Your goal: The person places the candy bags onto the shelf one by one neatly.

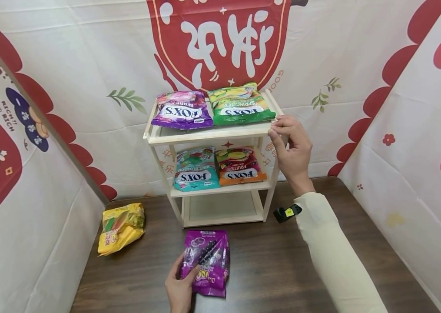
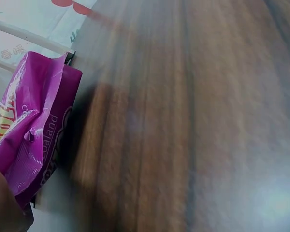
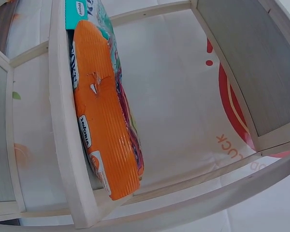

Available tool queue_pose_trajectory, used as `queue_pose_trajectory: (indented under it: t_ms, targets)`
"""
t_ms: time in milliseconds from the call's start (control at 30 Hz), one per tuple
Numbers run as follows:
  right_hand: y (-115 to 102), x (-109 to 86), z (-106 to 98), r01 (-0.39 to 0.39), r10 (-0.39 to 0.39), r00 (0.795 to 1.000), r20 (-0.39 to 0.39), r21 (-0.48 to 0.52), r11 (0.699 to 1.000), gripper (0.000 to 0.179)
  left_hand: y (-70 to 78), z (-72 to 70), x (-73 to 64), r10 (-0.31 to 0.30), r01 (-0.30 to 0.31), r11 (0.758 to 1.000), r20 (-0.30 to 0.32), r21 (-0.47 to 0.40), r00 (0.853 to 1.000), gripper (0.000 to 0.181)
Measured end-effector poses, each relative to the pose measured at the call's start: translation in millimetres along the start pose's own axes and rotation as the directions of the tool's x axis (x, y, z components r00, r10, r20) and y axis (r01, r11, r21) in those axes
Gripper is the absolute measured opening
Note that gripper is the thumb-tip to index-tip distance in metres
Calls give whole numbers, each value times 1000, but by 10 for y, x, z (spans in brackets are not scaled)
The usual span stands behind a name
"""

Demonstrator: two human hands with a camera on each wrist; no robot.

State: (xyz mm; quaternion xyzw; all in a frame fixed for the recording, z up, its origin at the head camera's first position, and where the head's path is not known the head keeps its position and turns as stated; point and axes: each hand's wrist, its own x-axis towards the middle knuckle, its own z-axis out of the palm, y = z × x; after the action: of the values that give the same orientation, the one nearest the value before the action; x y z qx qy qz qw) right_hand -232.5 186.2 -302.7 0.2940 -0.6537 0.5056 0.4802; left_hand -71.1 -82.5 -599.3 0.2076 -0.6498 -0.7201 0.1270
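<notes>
My left hand [image 1: 181, 284] grips a purple candy bag [image 1: 217, 248] by its side, thumb on the front, low in the head view. In the left wrist view the purple bag [image 2: 36, 111] shows its crimped end. A pale wooden shelf rack [image 1: 204, 138] stands behind it. At the rack's upper right front corner, my right hand [image 1: 294, 150] pinches the frame between thumb and fingers. Right beside those fingers lies a green Spring Tea bag [image 1: 240, 104], with a purple Berries bag [image 1: 183, 111] to its left on the top tier.
A teal Mint Blossom bag [image 1: 196, 169] and an orange-edged Fruits bag [image 1: 240, 166] fill the middle tier; the orange bag [image 3: 104, 111] looms large in the right wrist view. On the brown table [image 1: 267, 269] a yellow bag [image 1: 121, 228] lies far left. Printed cloth walls [image 1: 87, 52] enclose the table.
</notes>
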Motion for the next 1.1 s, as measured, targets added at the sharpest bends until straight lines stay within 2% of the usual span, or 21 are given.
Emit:
queue_pose_trajectory:
  t_ms: [200,433,633,967,1100]
  targets:
    - [-2,-3,8,1,-1,1000,-1,3,1000,8,56,69,36,3,-3,1000,-48,5,999,61]
    - [-8,-1,6,-7,7,1000,-5,-1,1000,10,114,129,104,32,-36,995,-47,-88,998,59]
    - [-7,-6,4,-10,10,1000,-3,1,1000,10,152,191,180,46,-52,994,-67,-91,997,60]
    - [5,-9,4,-8,8,1000,-4,-1,1000,8,257,316,335,70,-77,983,-45,-166,997,60]
    - [11,-8,11,-4,4,1000,-5,1,1000,8,278,368,411,60,-67,977,-42,-203,997,61]
